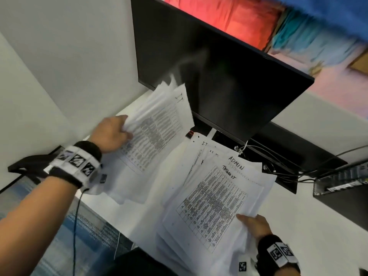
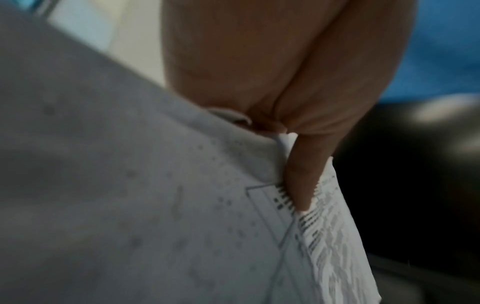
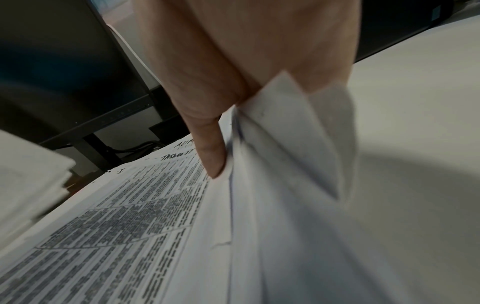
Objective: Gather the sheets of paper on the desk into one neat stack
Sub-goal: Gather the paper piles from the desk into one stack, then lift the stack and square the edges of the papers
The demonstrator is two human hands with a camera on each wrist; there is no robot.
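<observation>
— What can you read?
— "ADMIN", handwritten on a sheet in my right bundle [image 1: 217, 198]; the printed tables blur.
— How many bundles?
— Two. My left hand [image 1: 111, 134] pinches the left bundle [image 1: 153, 124] off the desk [image 1: 310, 232]; my right hand [image 1: 255, 224] grips the other's near edge.

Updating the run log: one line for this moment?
left hand: holds lifted sheets | right hand: holds fanned pile | desk: one stack not yet
</observation>
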